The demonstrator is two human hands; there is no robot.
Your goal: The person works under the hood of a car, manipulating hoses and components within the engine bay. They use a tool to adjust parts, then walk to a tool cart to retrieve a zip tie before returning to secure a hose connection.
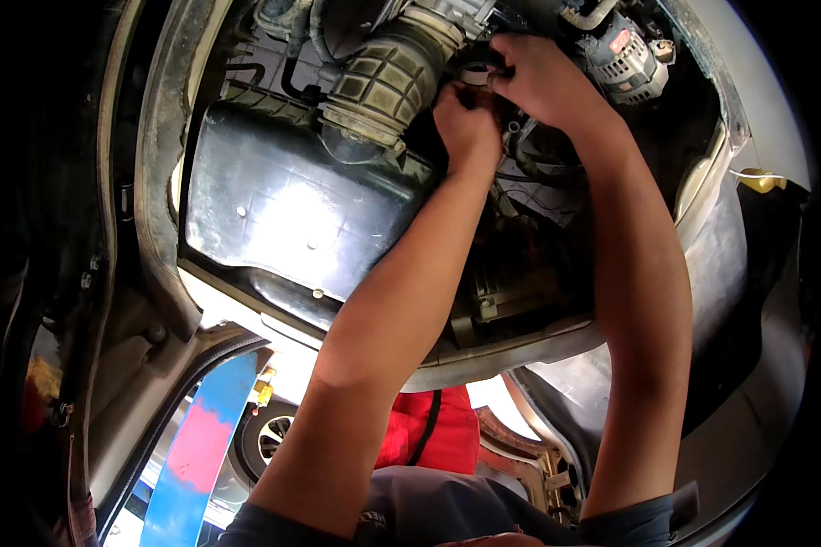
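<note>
Both my hands are together deep in the opening of a vehicle's engine bay. My right hand [535, 77] has its fingers bent and closed at the side of a small black ring with a pale inner face [474, 72]. Just below it, my left hand [468, 120] is closed in a pinch; what lies between its fingertips is hidden. Left of the hands runs a ribbed air intake hose [388, 75], clamped to a large black air filter box [287, 201]. My left forearm passes over the box's right edge.
An alternator [631, 66] sits to the right of my hands. Dark hoses and a ribbed part [511, 296] lie between my forearms. The opening's pale metal rim [511, 360] curves below. Beyond it are a red bag-like thing [447, 428], a blue and pink panel [201, 447] and a wheel [269, 438].
</note>
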